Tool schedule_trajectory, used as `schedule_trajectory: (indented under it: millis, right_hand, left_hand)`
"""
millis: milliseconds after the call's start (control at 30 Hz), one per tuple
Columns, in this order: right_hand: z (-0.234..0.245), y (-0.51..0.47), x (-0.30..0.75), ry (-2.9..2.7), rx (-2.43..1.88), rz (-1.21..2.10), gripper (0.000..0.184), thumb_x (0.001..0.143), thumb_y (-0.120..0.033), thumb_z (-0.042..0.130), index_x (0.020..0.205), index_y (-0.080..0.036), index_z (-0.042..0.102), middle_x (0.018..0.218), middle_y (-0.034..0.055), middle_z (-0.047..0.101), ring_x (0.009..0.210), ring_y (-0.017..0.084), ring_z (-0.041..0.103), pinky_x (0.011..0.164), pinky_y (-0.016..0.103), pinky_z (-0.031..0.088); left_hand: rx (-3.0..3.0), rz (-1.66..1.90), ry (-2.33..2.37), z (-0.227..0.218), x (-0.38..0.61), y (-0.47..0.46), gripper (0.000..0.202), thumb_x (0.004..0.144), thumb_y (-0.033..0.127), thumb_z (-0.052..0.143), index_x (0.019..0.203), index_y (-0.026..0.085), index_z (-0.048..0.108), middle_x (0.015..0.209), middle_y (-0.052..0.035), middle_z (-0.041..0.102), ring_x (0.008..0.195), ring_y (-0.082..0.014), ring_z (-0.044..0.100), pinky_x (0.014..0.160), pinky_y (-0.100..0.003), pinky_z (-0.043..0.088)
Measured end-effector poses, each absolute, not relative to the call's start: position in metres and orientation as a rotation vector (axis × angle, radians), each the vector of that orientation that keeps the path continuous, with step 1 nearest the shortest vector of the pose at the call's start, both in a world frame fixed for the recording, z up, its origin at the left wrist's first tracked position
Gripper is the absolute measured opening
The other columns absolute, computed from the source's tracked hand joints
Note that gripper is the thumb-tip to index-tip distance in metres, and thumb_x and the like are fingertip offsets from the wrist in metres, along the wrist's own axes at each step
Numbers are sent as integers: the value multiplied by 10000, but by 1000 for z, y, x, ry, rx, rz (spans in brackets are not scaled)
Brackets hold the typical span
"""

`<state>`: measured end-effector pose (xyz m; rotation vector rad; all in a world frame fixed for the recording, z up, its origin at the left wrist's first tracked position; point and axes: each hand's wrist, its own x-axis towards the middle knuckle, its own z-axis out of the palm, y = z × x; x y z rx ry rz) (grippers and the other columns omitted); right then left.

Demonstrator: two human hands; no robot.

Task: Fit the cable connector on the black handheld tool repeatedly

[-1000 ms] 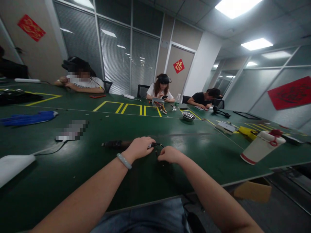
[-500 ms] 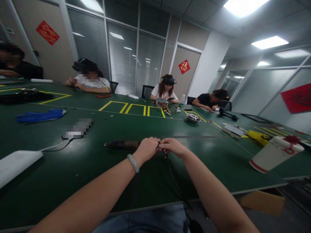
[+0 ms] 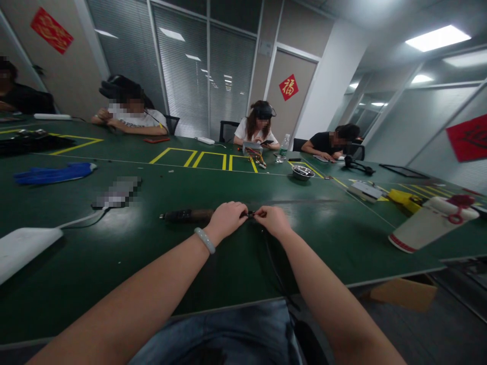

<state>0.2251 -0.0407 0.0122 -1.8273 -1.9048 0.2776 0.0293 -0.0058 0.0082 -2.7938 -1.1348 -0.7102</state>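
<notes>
A dark, slim electric screwdriver (image 3: 188, 216) lies on the green table with its bit end pointing left. My left hand (image 3: 229, 220) is closed around its rear end, with a pale bangle on the wrist. Just to the right, my right hand (image 3: 273, 221) pinches a small dark cable plug at the back of the screwdriver. Between my fingertips a short dark piece shows; whether plug and tool are joined I cannot tell. From below my right hand a black cable (image 3: 272, 261) runs down over the table's near edge.
A phone (image 3: 117, 192) on a white cable, a white power strip (image 3: 28, 251) and blue gloves (image 3: 55, 174) lie to the left. A metal bowl (image 3: 303, 173) stands ahead; a white tumbler (image 3: 431, 223) and yellow object (image 3: 405, 202) are right. Several people sit across the table.
My hands have drawn slightly apart, so a small dark piece now shows between the fingertips. The whole view has shifted a little.
</notes>
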Motion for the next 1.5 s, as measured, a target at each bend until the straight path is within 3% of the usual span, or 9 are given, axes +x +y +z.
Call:
schedule_trajectory:
  millis: [267,700,933,1233,1433,1500]
  right_hand:
    - [8,-41,216,-1900,-1769,370,154,817,-313,632,924,-238,715,830,-2,716,755,135,641,650,224,433]
    - [2,-54,195,-1772,-1819,383,100,779,-290,606,809,-209,657,757,-5,690,675,127,624,568,222,387]
    - [2,-53,196,-1825,-1846,344,116,832,-282,575,886,-221,658,817,2,697,713,131,633,610,225,409]
    - [15,-44,202,-2377,-1714,-235,166,899,-266,525,932,-233,685,963,44,664,916,180,603,830,278,431]
    - [12,-36,210,-2487,-1528,-293,183,927,-265,477,988,-244,648,1277,29,567,1042,159,585,862,254,444]
    - [11,-35,211,-2494,-1541,-252,169,923,-260,483,1015,-241,624,1286,32,567,1039,160,592,865,255,441]
  left_hand:
    - [-2808,-705,-1132,10,29,-5,190,885,313,539,988,202,655,977,-63,670,909,-215,606,831,-350,453]
    - [-2845,-721,-1079,11,22,-11,104,860,263,568,898,202,643,911,-38,656,881,-205,586,796,-342,441]
    - [-2841,-717,-1075,8,24,-11,101,858,241,569,935,202,622,934,-39,649,904,-211,576,801,-340,435]
    - [-2865,-692,-1151,11,21,-10,221,849,270,593,1059,227,543,984,-40,638,948,-212,601,811,-310,454]
    - [-2869,-722,-1209,10,20,-11,276,854,289,592,1107,228,501,1007,-57,640,968,-227,615,810,-313,461]
    - [-2872,-742,-1210,9,19,-11,280,850,298,597,1103,230,499,993,-56,643,948,-230,622,790,-315,466]
